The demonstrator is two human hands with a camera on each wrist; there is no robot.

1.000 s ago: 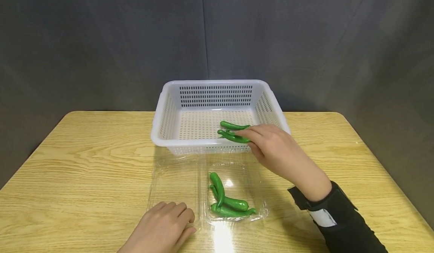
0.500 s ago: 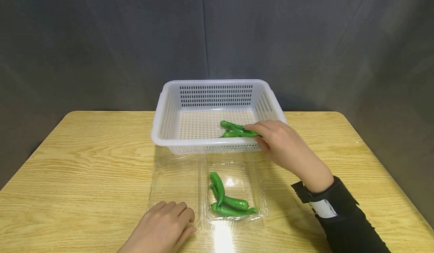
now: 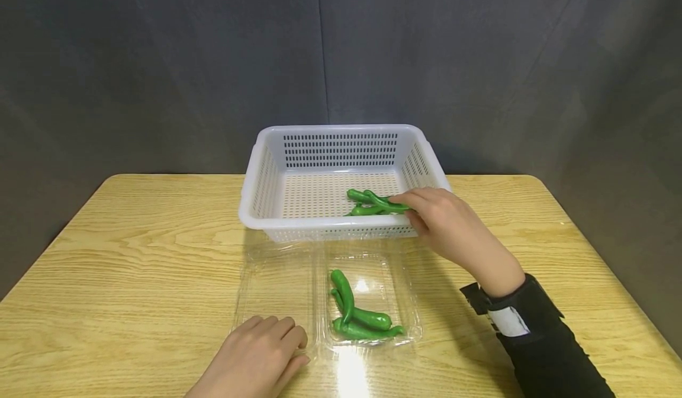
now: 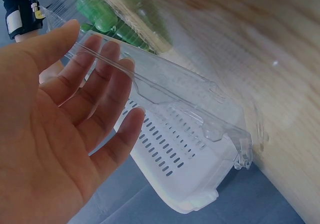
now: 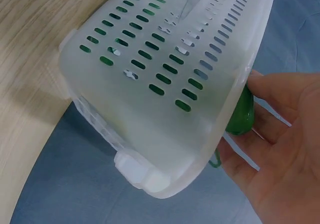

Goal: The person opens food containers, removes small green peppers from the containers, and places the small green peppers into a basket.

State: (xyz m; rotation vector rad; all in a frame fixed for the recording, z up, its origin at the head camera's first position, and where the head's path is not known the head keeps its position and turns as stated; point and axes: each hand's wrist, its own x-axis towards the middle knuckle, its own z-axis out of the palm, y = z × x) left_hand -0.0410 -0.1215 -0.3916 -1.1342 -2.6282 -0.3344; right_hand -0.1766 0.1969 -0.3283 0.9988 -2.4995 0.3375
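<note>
A white slotted basket stands at the table's middle back. Two green peppers lie crossed inside it at the right. My right hand reaches over the basket's right front corner and pinches the end of one pepper between fingers and thumb. In front of the basket lies an open clear clamshell box. Its right half holds several green peppers. My left hand rests with straight fingers on the near edge of the bare left half.
The wooden table reaches the frame's left and right, with rounded far corners. A dark grey curtain hangs behind it. A black wrist strap sits on my right forearm.
My right hand has carried its pepper from above the basket's front rim back and down into the basket, onto the pepper lying there. The left hand has stayed still.
</note>
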